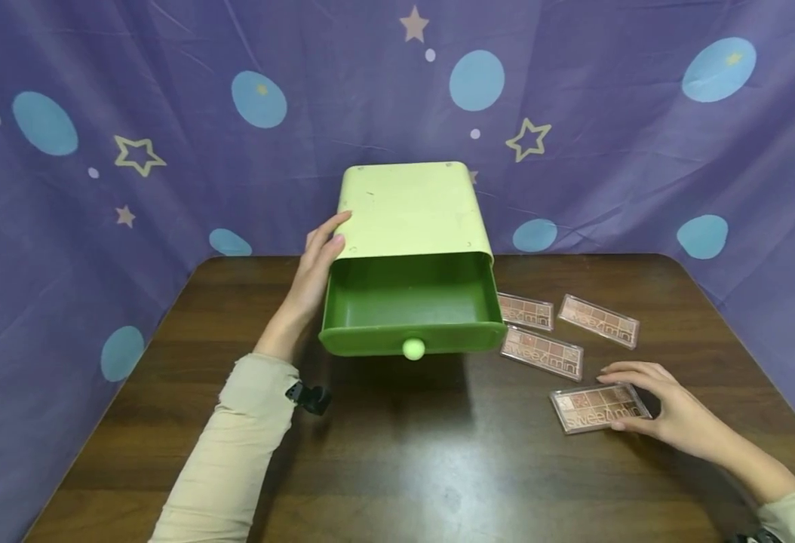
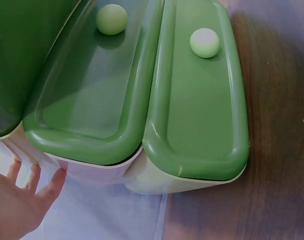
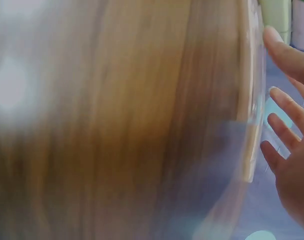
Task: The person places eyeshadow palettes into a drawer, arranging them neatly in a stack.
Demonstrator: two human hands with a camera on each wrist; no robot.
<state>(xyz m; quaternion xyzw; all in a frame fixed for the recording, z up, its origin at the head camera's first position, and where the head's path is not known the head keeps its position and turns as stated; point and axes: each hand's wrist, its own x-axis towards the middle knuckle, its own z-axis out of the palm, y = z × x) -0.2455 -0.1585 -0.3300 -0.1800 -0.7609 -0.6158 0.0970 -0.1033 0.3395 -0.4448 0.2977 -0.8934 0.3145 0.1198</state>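
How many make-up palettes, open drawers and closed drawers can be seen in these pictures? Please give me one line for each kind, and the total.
Make-up palettes: 4
Open drawer: 1
Closed drawers: 2
Total: 7

The drawer (image 1: 370, 341) is smooth, glossy plastic, its casing (image 1: 411, 207) matt; palettes (image 1: 597, 409), shiny plastic; desk (image 1: 384, 460), glossy wood-grain; curtain (image 1: 370, 83), creased cloth.

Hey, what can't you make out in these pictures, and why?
Head view: lower drawers, hidden by the open top drawer.
Head view: left end of one loose palette, hidden by that drawer.
Head view: part of the held palette, covered by the right hand.
Left wrist view: part of the open top drawer, cut off by the picture's edge.
Right wrist view: grain of the table, blurred.
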